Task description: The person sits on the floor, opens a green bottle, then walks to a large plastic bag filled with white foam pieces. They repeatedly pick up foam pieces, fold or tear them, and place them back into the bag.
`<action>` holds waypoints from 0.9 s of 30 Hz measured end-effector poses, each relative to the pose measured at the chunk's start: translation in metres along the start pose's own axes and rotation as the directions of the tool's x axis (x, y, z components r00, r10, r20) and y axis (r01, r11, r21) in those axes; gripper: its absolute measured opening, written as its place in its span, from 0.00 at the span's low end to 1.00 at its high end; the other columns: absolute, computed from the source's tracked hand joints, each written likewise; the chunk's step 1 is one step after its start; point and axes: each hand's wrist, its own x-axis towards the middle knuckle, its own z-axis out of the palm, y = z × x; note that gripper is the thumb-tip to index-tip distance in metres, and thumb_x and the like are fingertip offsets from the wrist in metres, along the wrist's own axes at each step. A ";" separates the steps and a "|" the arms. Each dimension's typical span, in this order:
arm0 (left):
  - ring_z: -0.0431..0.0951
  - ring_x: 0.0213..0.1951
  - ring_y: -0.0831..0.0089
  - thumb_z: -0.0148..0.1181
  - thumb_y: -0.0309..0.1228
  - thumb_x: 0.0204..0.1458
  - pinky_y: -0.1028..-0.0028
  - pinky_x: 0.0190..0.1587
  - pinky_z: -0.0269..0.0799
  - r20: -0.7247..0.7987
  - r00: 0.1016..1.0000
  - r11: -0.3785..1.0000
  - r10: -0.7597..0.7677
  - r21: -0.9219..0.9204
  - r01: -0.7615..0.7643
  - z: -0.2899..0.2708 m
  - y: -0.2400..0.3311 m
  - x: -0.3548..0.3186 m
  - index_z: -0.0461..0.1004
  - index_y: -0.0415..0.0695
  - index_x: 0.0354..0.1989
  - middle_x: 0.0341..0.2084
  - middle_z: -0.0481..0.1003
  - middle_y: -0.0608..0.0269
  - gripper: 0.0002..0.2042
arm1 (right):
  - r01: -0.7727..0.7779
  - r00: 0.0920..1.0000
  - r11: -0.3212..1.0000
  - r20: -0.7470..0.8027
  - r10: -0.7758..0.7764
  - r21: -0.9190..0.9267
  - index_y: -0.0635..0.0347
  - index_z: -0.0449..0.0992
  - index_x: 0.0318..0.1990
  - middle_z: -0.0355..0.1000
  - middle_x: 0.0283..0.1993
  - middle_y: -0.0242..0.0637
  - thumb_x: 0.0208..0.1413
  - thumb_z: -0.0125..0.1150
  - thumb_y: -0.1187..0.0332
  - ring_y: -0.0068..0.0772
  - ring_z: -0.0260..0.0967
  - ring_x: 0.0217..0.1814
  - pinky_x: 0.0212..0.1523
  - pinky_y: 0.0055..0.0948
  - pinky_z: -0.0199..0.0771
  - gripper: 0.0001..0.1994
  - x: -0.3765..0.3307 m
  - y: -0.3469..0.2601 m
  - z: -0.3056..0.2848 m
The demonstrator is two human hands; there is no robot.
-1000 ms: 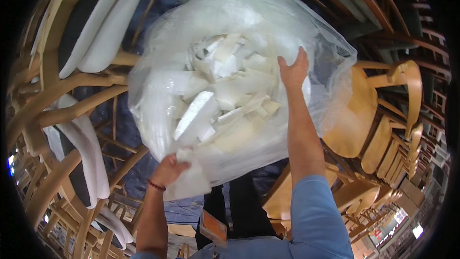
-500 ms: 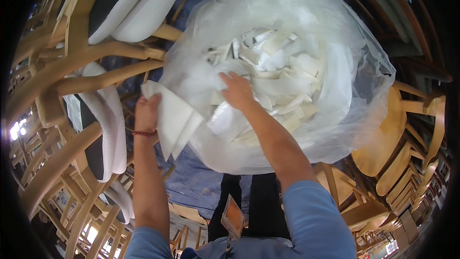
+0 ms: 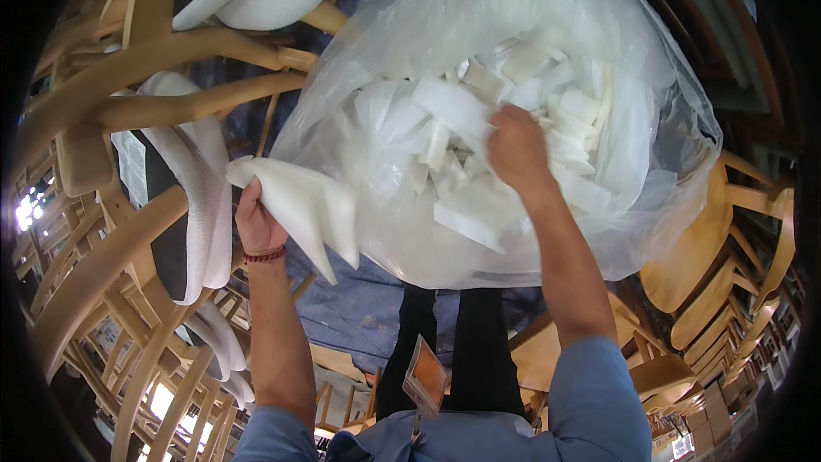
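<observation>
A big clear plastic bag lies wide open in front of me, full of loose white and cream foam sheets. At its left side my left hand grips a few white foam sheets by one corner, and they hang down to the right. Over the bag's middle, my right hand is closed at the end of a white foam strip that lies across the pile. Its fingertips are partly hidden and slightly blurred.
Wooden chair frames crowd the left, some with white foam-wrapped seats. More wooden chairs are stacked at the right. A dark blue sheet covers the floor by my legs. A badge hangs at my front.
My right hand has moved right across the pile and gone from spread fingers to closed on a foam strip. My left hand still holds its sheets, now slightly lower and more curled.
</observation>
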 end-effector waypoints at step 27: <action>0.82 0.40 0.66 0.60 0.27 0.53 0.66 0.48 0.78 -0.174 0.966 0.948 -0.192 0.220 0.228 0.008 0.012 0.005 0.76 0.34 0.43 0.39 0.80 0.54 0.12 | 0.508 0.760 0.657 0.649 -0.037 -0.557 0.57 0.77 0.55 0.66 0.66 0.37 0.59 0.52 0.64 0.39 0.42 0.78 0.71 0.61 0.44 0.18 -0.102 0.057 0.091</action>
